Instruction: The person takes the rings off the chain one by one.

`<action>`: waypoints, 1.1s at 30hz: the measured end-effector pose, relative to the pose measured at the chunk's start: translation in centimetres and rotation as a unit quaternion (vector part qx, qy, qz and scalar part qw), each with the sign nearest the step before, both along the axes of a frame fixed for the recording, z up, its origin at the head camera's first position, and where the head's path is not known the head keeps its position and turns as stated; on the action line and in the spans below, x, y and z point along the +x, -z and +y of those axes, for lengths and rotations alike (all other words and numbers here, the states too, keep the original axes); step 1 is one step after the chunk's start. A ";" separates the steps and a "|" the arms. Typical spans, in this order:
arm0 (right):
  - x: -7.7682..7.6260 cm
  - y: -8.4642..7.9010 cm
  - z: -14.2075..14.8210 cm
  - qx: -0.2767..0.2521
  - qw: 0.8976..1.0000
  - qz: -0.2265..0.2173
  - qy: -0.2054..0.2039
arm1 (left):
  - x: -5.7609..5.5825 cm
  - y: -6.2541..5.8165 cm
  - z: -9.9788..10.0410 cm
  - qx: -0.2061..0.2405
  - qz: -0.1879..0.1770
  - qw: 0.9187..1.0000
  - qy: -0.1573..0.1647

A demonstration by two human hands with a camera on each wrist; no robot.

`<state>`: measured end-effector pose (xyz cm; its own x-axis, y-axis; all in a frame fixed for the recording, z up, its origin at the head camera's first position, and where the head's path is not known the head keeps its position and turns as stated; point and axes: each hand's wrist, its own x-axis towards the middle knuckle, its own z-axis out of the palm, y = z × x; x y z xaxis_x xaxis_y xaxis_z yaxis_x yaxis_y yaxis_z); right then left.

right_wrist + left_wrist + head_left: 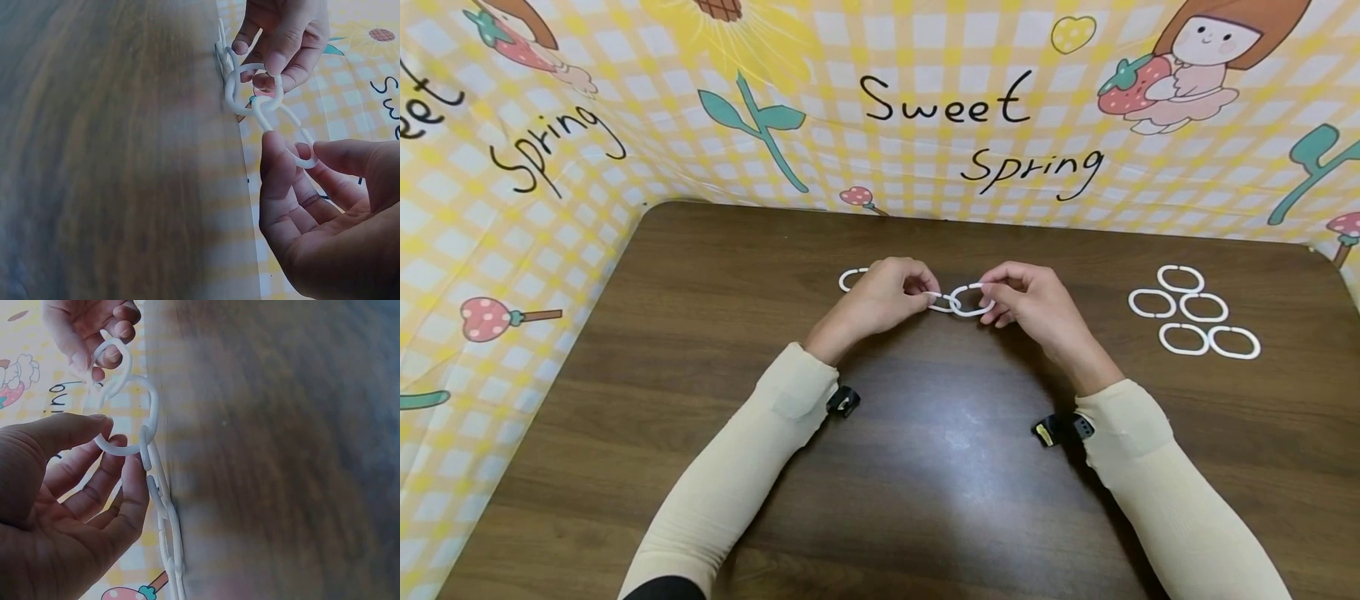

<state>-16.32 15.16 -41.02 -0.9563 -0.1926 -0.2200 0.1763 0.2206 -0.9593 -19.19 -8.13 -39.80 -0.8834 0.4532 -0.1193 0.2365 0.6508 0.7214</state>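
My left hand [880,300] pinches a white plastic chain link [154,403] between thumb and fingertips. Through that link passes a second white link [306,164], which has a small gap in its side; my right hand [1041,308] holds it by its far end with thumb and fingers. Below the left hand, a chain of several joined white links [177,540] trails along the table in the left wrist view. From the head view most of this chain is hidden behind the left hand, with only one link [843,279] showing beyond it.
Several loose white links [1235,357] lie in a cluster on the brown wooden table [940,500], to the right of the right hand. A yellow checked cloth [910,150] with printed pictures hangs behind the table and along its left side.
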 end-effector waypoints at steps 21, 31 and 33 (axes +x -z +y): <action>0.1 0.0 -0.1 -0.002 1.000 -0.003 -0.016 | 0.0 -0.2 0.3 0.007 -0.001 1.000 0.012; -0.1 0.3 -0.2 0.000 1.000 -0.001 -0.015 | -0.1 0.1 0.1 0.019 0.003 1.000 0.018; -0.1 0.4 -0.2 -0.002 1.000 -0.001 -0.015 | -0.1 0.1 0.1 0.020 0.001 1.000 0.016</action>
